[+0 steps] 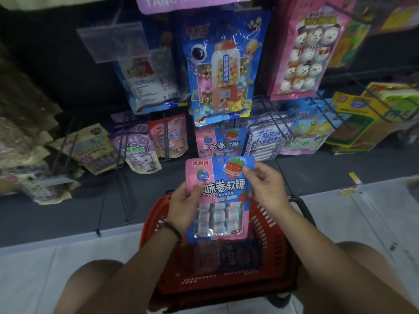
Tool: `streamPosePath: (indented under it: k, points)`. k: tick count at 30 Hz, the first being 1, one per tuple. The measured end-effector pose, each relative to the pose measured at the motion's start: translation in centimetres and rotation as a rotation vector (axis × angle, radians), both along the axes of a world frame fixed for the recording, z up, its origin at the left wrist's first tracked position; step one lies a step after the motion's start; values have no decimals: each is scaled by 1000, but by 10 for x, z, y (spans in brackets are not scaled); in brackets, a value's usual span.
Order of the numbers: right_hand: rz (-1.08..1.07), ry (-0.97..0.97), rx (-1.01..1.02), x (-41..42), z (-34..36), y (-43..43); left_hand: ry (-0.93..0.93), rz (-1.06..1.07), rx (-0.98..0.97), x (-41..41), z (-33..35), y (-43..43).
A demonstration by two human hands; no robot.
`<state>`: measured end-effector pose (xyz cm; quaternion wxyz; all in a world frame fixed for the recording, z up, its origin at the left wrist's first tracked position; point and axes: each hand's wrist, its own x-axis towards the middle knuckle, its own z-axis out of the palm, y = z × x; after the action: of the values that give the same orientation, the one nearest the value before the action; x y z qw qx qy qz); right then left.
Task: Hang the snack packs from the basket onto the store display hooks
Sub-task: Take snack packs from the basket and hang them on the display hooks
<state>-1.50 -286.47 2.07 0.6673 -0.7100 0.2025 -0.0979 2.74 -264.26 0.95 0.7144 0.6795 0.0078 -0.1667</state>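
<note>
pink-and-blue plastic, the snack pack (218, 196) is held over the red basket (156, 214), in front of the display. its long axis runs up the view, top edge toward the hooks, printed face to the camera. the left hand (184, 207) pinches the left edge, thumb on the front, fingers hidden behind. the right hand (265, 186) pinches the upper right corner likewise, so each grip is pressed onto the pack. the pack hides much of the basket's inside; below it, darker packs (226, 254) lie in shadow, their print unreadable. a matching pack (221, 141) hangs just beyond, its top covered by a larger blue pack (222, 64).
</note>
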Motion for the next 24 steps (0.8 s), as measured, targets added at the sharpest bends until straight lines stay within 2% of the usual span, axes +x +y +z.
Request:
streamPosePath:
  k: [5, 9, 11, 13, 19, 24]
  points:
    - [-62, 32, 119, 1, 7, 0, -54, 59, 17, 4, -1, -3]
    - [-8, 10, 154, 7, 18, -10, -147, 32, 65, 18, -2, -4]
    - [48, 5, 186, 15, 27, -21, -242, 15, 147, 32, -2, -5]
    - [98, 14, 184, 24, 30, -33, -340, 5, 324, 47, -4, -7]
    - [67, 85, 137, 49, 17, -44, -222, -1, 405, 70, -12, -31]
    - [-130, 98, 251, 59, -7, -36, -130, -58, 283, 83, -20, -41]
